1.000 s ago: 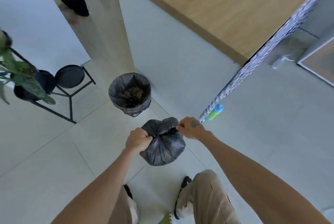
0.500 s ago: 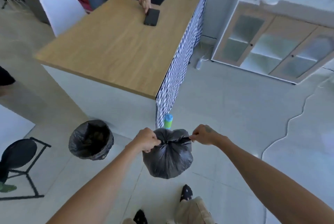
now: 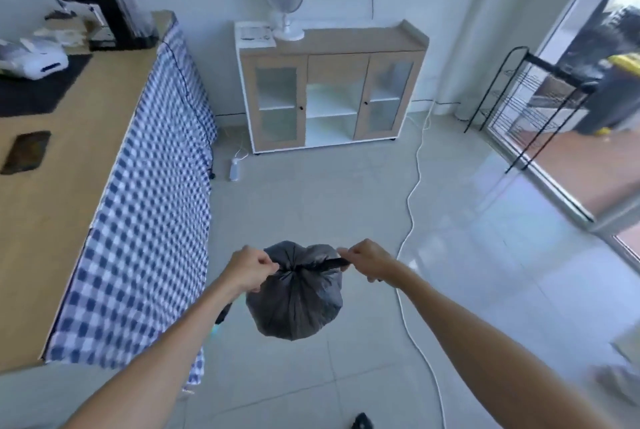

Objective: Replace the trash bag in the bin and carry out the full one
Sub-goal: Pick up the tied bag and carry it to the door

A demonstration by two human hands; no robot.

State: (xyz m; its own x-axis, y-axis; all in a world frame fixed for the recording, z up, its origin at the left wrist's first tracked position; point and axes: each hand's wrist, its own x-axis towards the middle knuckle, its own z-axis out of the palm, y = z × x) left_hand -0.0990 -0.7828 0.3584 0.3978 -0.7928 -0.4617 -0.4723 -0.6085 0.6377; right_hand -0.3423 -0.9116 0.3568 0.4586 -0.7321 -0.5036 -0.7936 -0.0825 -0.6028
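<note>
Between the person's outstretched forearms, nearest the camera, a full black trash bag (image 3: 298, 304) hangs clear of the grey tiled floor (image 3: 311, 206). Its neck is gathered shut, so its contents are hidden. The left hand (image 3: 251, 267) has its fingers curled tight round the plastic at the left of the neck, while the right hand (image 3: 367, 260) pinches a taut black strip drawn out to the right. A white cable (image 3: 409, 201) snakes over the tiles just right of the bag. To the left stands a wooden table (image 3: 52, 203) with a blue-checked cloth (image 3: 149, 220) down its side. Farther off, against the wall, a cabinet (image 3: 337, 70) with glazed doors shows white shelves in its open middle compartment, and a white fan (image 3: 285, 2) stands on top.
</note>
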